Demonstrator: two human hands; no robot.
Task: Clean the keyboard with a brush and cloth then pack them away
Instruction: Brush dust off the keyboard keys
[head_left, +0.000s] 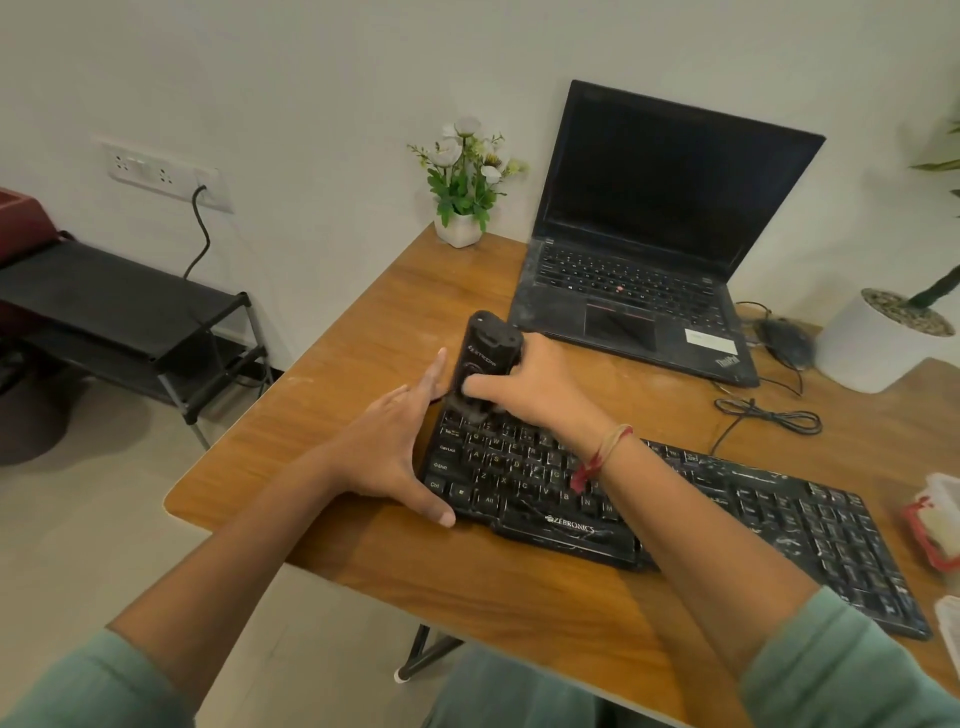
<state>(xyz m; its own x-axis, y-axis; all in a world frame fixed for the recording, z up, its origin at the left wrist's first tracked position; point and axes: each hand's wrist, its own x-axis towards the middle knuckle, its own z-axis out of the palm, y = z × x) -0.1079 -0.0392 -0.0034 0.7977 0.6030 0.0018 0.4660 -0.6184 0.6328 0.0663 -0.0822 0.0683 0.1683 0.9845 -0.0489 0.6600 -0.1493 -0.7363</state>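
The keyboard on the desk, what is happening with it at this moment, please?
A person is cleaning the keyboard on the wooden table. The right hand grips a black cleaning tool and holds its lower end on the keys at the keyboard's top-left corner. The left hand, fingers straight, rests against the keyboard's left edge. Behind them stands an open laptop with a dark screen. No cloth can be made out.

**Room and furnishings: findings**

Wall (311, 78) plain off-white, evenly lit. Floor (78, 545) pale. Wooden table (363, 322) with a rounded corner, set against the wall. Low black rack (130, 306) to the left, also at the wall. White socket panel (166, 174) above the rack, with a dark cable (202, 234) plugged in and hanging down. Small flower pot (460, 228) at the table's back corner.
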